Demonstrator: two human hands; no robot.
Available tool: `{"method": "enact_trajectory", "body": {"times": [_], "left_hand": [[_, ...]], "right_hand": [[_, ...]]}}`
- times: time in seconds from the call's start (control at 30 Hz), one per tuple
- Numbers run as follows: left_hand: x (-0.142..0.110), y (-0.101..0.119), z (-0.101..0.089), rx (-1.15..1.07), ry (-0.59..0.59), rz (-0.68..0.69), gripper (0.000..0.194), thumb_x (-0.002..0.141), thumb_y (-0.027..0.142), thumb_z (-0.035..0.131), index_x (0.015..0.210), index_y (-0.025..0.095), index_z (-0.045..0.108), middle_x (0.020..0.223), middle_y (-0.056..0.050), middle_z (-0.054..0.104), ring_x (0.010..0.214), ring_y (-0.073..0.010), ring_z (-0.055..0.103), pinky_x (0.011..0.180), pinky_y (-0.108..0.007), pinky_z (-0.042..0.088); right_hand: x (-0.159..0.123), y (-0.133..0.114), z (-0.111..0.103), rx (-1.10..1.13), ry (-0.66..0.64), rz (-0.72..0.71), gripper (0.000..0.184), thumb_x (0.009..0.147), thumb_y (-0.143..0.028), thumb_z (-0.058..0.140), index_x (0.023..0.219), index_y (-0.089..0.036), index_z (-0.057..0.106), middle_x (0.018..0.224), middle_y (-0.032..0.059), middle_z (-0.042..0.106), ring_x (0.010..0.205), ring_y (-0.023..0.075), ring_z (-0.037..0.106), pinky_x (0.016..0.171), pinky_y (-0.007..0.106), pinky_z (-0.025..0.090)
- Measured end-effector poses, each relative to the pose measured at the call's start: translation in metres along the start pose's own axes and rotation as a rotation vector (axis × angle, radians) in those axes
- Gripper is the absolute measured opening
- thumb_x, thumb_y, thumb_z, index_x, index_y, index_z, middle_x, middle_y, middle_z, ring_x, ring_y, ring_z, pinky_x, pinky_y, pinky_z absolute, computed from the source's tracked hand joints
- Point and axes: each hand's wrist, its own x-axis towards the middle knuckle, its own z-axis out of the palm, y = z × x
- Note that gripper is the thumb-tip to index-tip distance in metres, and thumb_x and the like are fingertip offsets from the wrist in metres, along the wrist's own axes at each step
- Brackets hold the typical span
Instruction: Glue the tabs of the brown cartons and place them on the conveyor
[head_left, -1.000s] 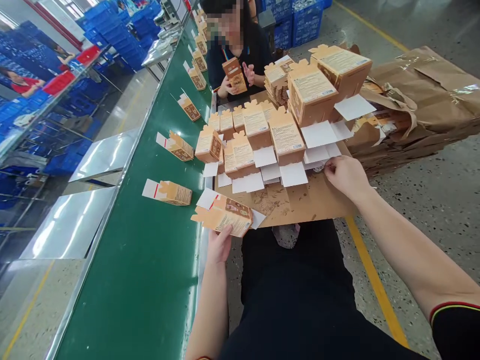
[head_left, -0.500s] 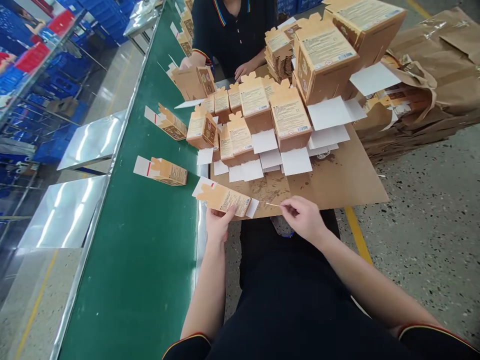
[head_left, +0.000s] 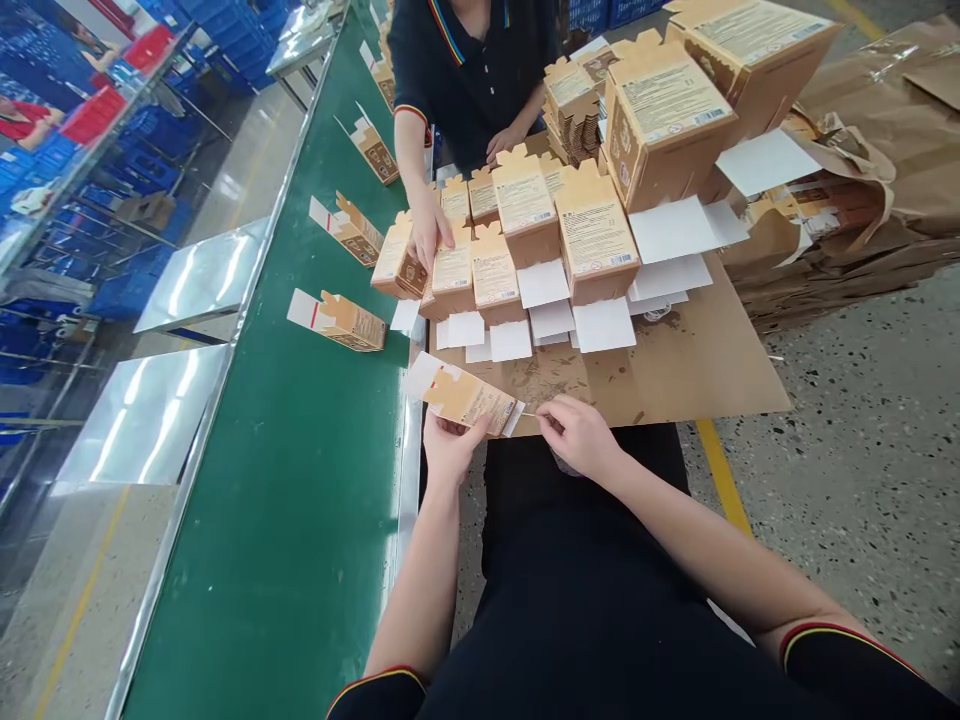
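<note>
My left hand [head_left: 452, 445] is closed around a small brown printed carton [head_left: 469, 398], held tilted over the front edge of the cardboard-covered table. The carton's white flaps stick out at both ends. My right hand [head_left: 581, 435] pinches a thin pale stick [head_left: 531, 415], whose tip meets or nearly meets the carton's right end; I cannot tell whether it goes inside. Beyond the carton, several similar cartons [head_left: 497, 270] stand in rows with white flaps hanging out toward me.
On the left runs a green conveyor belt [head_left: 300, 520] carrying a few cartons [head_left: 349, 322]. Across the table a co-worker's hand [head_left: 431, 228] rests on the standing cartons. Larger stacked cartons [head_left: 667, 110] and brown paper wrapping [head_left: 892, 200] lie to the right.
My right hand has brought the stick left to the carton's end. The co-worker's hand has left a bundle near the belt and reached onto the standing cartons.
</note>
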Motion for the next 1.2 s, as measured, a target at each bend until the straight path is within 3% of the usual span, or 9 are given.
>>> {"method": "enact_trajectory", "body": {"times": [0.23, 0.37, 0.57, 0.77, 0.87, 1.07, 1.13, 1.2], "left_hand": [[-0.020, -0.005, 0.006, 0.227, 0.067, 0.086, 0.086, 0.063, 0.035, 0.114, 0.137, 0.021, 0.072, 0.133, -0.017, 0.083, 0.126, -0.0393, 0.085, 0.113, -0.056, 0.070], [-0.024, -0.011, 0.011, 0.231, 0.095, 0.114, 0.087, 0.062, 0.034, 0.114, 0.136, 0.023, 0.071, 0.132, -0.016, 0.082, 0.129, -0.0413, 0.083, 0.113, -0.056, 0.070], [-0.025, -0.021, 0.016, 0.281, 0.154, 0.158, 0.078, 0.066, 0.037, 0.110, 0.132, 0.025, 0.070, 0.122, -0.013, 0.083, 0.124, -0.0409, 0.084, 0.111, -0.054, 0.068], [-0.020, -0.018, 0.018, 0.255, 0.154, 0.125, 0.081, 0.061, 0.037, 0.111, 0.130, 0.023, 0.070, 0.129, -0.016, 0.082, 0.125, -0.0407, 0.083, 0.113, -0.058, 0.068], [-0.009, -0.017, -0.014, 0.244, 0.265, 0.132, 0.083, 0.059, 0.036, 0.113, 0.129, 0.024, 0.069, 0.131, -0.016, 0.081, 0.127, -0.0404, 0.083, 0.118, -0.063, 0.065], [0.035, 0.012, -0.135, 0.188, 0.640, 0.236, 0.091, 0.061, 0.038, 0.110, 0.135, 0.028, 0.057, 0.150, -0.015, 0.072, 0.145, -0.0431, 0.074, 0.124, -0.067, 0.060], [0.049, 0.021, -0.162, 0.208, 0.690, 0.184, 0.091, 0.057, 0.035, 0.109, 0.128, 0.028, 0.054, 0.145, -0.015, 0.072, 0.145, -0.0425, 0.073, 0.123, -0.067, 0.060], [0.055, 0.023, -0.176, 0.252, 0.669, 0.081, 0.089, 0.055, 0.034, 0.109, 0.123, 0.028, 0.051, 0.141, -0.014, 0.072, 0.144, -0.0417, 0.073, 0.125, -0.066, 0.059]], "right_hand": [[-0.018, -0.005, -0.039, 0.047, 0.167, 0.032, 0.020, 0.108, -0.018, 0.066, 0.091, -0.025, 0.075, 0.080, 0.0020, 0.069, 0.068, 0.0172, 0.064, 0.066, 0.030, 0.056], [-0.031, -0.009, -0.058, 0.043, 0.208, 0.077, 0.019, 0.108, -0.021, 0.069, 0.091, -0.025, 0.077, 0.080, 0.0021, 0.071, 0.067, 0.0170, 0.065, 0.064, 0.029, 0.057], [-0.044, -0.013, -0.067, 0.048, 0.211, 0.115, 0.022, 0.108, -0.023, 0.067, 0.089, -0.026, 0.077, 0.078, 0.0022, 0.071, 0.066, 0.0169, 0.064, 0.062, 0.028, 0.058], [-0.036, -0.016, -0.071, 0.051, 0.238, 0.010, 0.021, 0.107, -0.018, 0.067, 0.090, -0.025, 0.077, 0.077, 0.0008, 0.071, 0.064, 0.0156, 0.064, 0.060, 0.027, 0.056], [-0.034, -0.015, -0.077, 0.036, 0.252, -0.011, 0.021, 0.108, -0.020, 0.067, 0.089, -0.026, 0.076, 0.076, 0.0004, 0.072, 0.062, 0.0155, 0.064, 0.059, 0.028, 0.056], [-0.034, -0.009, -0.087, -0.005, 0.331, 0.046, 0.024, 0.109, -0.028, 0.069, 0.086, -0.027, 0.076, 0.075, 0.0013, 0.073, 0.062, 0.0172, 0.066, 0.058, 0.030, 0.057], [-0.029, -0.008, -0.088, 0.000, 0.337, 0.040, 0.024, 0.108, -0.029, 0.070, 0.085, -0.028, 0.076, 0.074, 0.0009, 0.073, 0.061, 0.0174, 0.066, 0.058, 0.029, 0.057], [-0.024, -0.007, -0.090, 0.003, 0.335, 0.028, 0.024, 0.108, -0.029, 0.071, 0.085, -0.028, 0.076, 0.074, 0.0006, 0.073, 0.061, 0.0172, 0.067, 0.059, 0.029, 0.058]]}}
